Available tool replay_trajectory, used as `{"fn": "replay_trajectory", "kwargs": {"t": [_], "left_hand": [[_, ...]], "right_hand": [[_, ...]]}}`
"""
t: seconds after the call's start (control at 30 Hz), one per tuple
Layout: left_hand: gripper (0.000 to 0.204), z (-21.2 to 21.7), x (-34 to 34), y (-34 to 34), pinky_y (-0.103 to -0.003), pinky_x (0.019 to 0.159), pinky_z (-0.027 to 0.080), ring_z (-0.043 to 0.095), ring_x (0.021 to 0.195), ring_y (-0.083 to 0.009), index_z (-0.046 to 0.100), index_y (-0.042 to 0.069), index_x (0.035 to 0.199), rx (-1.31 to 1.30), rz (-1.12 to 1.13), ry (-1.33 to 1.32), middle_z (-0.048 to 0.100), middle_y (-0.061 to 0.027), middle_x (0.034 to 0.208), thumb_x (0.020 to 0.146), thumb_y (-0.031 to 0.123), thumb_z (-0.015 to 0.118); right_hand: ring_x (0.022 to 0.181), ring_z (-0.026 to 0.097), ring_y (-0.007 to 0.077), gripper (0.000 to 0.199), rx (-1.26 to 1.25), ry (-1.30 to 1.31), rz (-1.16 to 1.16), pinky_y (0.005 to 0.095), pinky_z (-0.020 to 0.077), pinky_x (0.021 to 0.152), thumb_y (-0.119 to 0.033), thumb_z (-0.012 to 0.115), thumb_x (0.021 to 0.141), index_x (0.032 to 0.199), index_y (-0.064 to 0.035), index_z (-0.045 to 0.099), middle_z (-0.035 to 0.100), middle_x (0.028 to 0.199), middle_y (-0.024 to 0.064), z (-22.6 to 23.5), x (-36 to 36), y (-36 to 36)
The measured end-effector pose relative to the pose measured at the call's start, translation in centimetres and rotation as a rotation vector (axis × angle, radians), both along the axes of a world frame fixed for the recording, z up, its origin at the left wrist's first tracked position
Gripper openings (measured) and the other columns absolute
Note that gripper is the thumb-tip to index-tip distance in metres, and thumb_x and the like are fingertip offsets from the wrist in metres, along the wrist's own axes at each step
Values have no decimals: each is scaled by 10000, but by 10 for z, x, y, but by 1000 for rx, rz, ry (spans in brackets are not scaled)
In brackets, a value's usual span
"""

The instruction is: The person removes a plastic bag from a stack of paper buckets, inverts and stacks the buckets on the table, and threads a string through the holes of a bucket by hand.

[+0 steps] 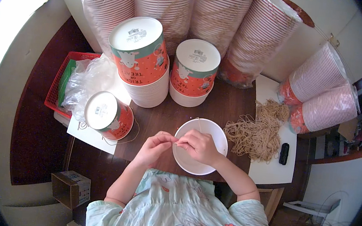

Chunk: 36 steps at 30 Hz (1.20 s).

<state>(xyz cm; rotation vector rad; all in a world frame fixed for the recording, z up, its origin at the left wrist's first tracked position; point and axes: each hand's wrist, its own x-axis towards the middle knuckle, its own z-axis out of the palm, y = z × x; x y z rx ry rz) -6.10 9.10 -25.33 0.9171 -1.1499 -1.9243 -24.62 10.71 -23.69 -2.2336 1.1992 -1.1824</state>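
Both hands pinch a thin tan string over a white paper bowl.

The white bowl (200,147) sits upright on the dark table (230,105); the left hand (156,145) and right hand (198,145) meet above it, fingertips closed on the string (198,123), a heap of strings (256,132) just beside.

A red basket (56,86) sits left, a small black box (284,153) right.

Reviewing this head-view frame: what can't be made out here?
- Head view: whatever the left hand and right hand pinch over the white bowl is too thin to identify.
- Near rim of the bowl: hidden by the right hand.
- Contents of the red basket: covered by a crumpled plastic bag.
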Motion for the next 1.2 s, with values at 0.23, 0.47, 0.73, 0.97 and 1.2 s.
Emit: {"fn": "replay_trajectory", "kwargs": {"t": [0.23, 0.47, 0.73, 0.97, 1.2], "left_hand": [[65, 5, 0, 1, -175, 640, 377, 485, 704, -76, 570, -12, 843, -460, -6, -347, 521, -20, 898, 781, -14, 589], [39, -1, 0, -2, -169, 600, 359, 455, 663, -47, 517, 37, 834, -193, 55, -36, 562, -17, 823, 842, 55, 551], [54, -16, 8, -7, -136, 520, 309, 443, 609, -24, 476, 88, 857, 86, 148, 101, 550, 3, 736, 891, 123, 499], [70, -23, 1, -7, -168, 521, 322, 437, 598, -41, 468, 96, 827, 68, 174, -11, 484, 33, 672, 878, 123, 507], [68, -38, 5, -6, -169, 584, 367, 461, 666, -36, 484, 75, 827, 67, 78, -27, 493, 44, 720, 887, 105, 497]], "right_hand": [[594, 570, 187, 105, 67, -23, -15, 297, 459, 508, -107, 697, 700, 755, -82, 611, 555, 737, 31, 1, 0, -1], [619, 577, 212, 95, 185, -4, -17, 307, 455, 534, -120, 670, 732, 765, -66, 599, 571, 729, 53, 1, 0, -2], [655, 593, 240, 112, 270, -9, 5, 346, 458, 551, -160, 631, 763, 788, -81, 556, 592, 732, 55, 0, -1, -1], [672, 588, 248, 102, 319, -13, 41, 351, 453, 568, -135, 622, 766, 794, -69, 549, 588, 743, 67, 4, -3, -1], [586, 494, 110, 65, 445, -204, 137, 244, 391, 518, -68, 603, 798, 791, -37, 546, 528, 696, 26, 2, -8, -4]]}}
